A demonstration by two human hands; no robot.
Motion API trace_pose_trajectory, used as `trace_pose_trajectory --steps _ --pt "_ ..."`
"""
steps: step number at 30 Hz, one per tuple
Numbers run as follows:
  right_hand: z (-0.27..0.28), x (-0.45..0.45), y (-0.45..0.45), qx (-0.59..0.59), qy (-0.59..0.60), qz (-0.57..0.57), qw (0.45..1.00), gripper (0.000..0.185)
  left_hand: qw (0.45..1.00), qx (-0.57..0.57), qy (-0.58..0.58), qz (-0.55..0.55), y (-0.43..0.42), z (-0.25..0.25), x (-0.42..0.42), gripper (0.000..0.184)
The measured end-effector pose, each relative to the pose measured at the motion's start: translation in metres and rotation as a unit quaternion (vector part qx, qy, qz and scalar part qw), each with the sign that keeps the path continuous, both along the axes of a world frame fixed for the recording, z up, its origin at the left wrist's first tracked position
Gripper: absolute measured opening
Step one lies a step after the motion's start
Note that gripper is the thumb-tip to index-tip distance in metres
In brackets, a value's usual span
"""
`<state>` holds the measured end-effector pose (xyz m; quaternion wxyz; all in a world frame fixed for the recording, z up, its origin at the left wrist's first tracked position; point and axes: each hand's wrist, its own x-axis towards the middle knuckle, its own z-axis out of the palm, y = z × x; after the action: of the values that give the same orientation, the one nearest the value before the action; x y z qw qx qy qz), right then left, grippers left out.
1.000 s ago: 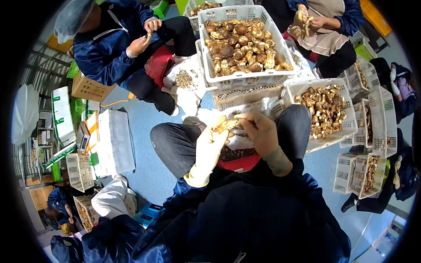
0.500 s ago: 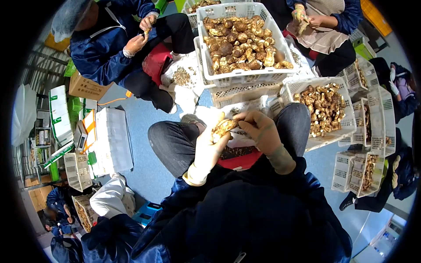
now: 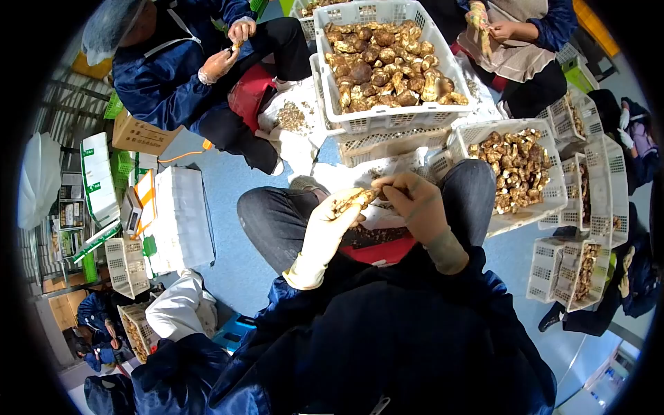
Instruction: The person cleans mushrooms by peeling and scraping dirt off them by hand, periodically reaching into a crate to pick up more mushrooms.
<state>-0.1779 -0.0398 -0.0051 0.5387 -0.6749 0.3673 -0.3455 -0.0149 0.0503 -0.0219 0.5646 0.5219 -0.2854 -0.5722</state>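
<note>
In the head view, my gloved left hand (image 3: 326, 227) is wrapped round a brown-and-cream mushroom (image 3: 356, 199) above my lap. My gloved right hand (image 3: 417, 207) is closed in a pinch at the mushroom's right end. Something small and dark shows by its fingertips, too small to name. Ahead of my knees, a white crate (image 3: 398, 119) is heaped with brown-capped mushrooms (image 3: 387, 62). To the right, a lower white crate (image 3: 529, 216) holds more mushrooms (image 3: 513, 166). Below my hands lies dark debris over something red (image 3: 380, 252).
A co-worker in a hairnet (image 3: 114, 24) sits at upper left, both hands on a small piece. Another co-worker's hands (image 3: 494, 31) work at upper right. More crates (image 3: 570, 270) stand at right. White boxes (image 3: 181, 218) are at left on the blue floor (image 3: 232, 252).
The mushroom has turned a little in my left hand, and that hand's fingers have shifted round it. My right hand stays at its right end. The whole view has shifted slightly.
</note>
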Motion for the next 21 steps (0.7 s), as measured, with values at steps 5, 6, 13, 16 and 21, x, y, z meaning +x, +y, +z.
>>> trace_pose_trajectory --steps 5,6,13,16,21 --pt "-0.011 0.002 -0.004 -0.127 -0.058 0.036 0.989 0.012 0.999 -0.024 -0.028 0.012 0.002 0.000 -0.002 0.031" --pt "-0.010 0.001 -0.003 -0.095 -0.037 0.027 0.994 0.012 0.999 -0.023 -0.037 0.014 0.002 -0.001 -0.003 0.032" --pt "-0.014 -0.001 -0.002 -0.024 -0.046 0.038 0.998 0.012 0.988 -0.046 -0.150 0.003 0.001 0.006 -0.005 0.032" --pt "-0.021 -0.007 -0.008 0.012 -0.007 0.031 0.999 0.009 0.955 -0.077 -0.285 -0.027 -0.003 0.015 -0.003 0.031" --pt "-0.007 -0.017 -0.022 0.191 0.007 0.056 0.980 0.010 0.968 -0.069 -0.239 -0.035 -0.008 0.011 -0.001 0.032"
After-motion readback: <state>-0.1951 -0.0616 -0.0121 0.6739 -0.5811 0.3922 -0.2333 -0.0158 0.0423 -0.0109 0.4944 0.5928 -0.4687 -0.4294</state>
